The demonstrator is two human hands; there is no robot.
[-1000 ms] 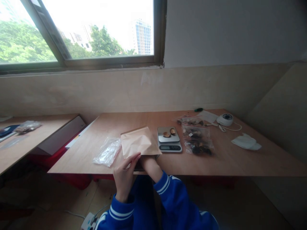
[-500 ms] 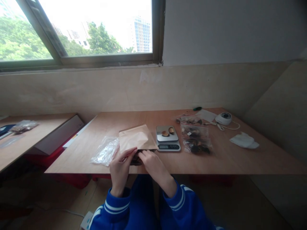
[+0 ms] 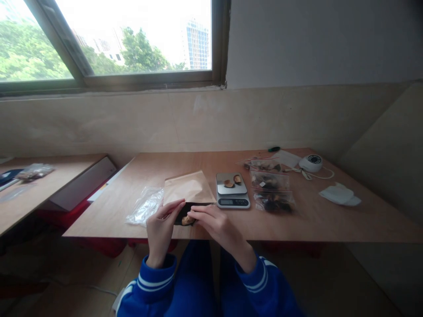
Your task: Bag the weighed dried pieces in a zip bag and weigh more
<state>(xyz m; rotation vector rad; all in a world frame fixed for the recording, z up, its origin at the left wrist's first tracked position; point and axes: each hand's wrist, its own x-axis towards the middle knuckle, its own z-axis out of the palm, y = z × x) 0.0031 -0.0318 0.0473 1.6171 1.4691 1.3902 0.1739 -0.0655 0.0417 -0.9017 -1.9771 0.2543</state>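
Pinches the near edge of the paper bag [image 3: 188, 187] with the left hand [image 3: 160, 228], likely to lift its mouth, and touches a brown dried piece [image 3: 187, 219], just nearside of that pinch, with the right hand [image 3: 220, 224], too hidden to tell whether clamping.

a hand could pass behind the scale [image 3: 243, 199], before the wall [image 3: 198, 123]. just left of it, the paper bag [image 3: 188, 187] blocks the way; just right, plastic bags [image 3: 269, 181] do. the right hand [image 3: 218, 223] crowds the scale's front left corner. farther right, a gap separates those bags from the white wad [image 3: 339, 194].
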